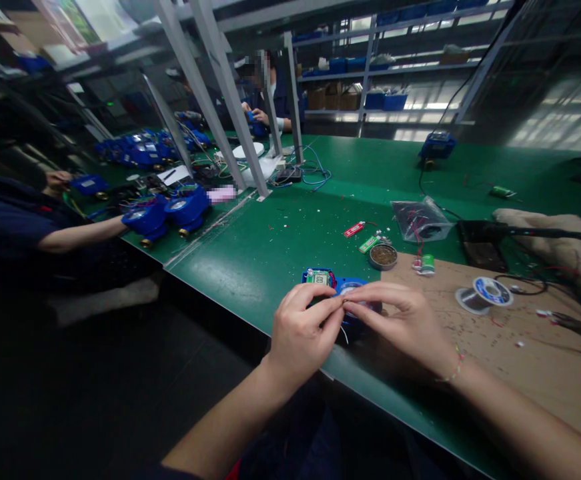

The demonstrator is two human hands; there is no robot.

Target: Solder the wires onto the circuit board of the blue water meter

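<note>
Over a blue meter [346,287], my left hand [303,327] and my right hand [400,317] meet fingertip to fingertip. Both are closed in a pinch on a tiny dark piece [344,301] that looks like a thin wire; the fingers cover most of it. A thin white wire end [345,335] hangs just below the left fingertips. The meter lies on the green table, its box open to a green circuit board [320,277] at the left. My fingers partly hide its round dial [353,288].
Right: a solder spool [485,295] on brown board [450,340], a green battery [426,265] and a soldering iron holder [480,243]. Beyond the meter: a round tin [383,256], red [354,229] and green packs [369,244], and a clear bag [420,220]. A co-worker's arm [85,233] reaches toward blue meters [187,208].
</note>
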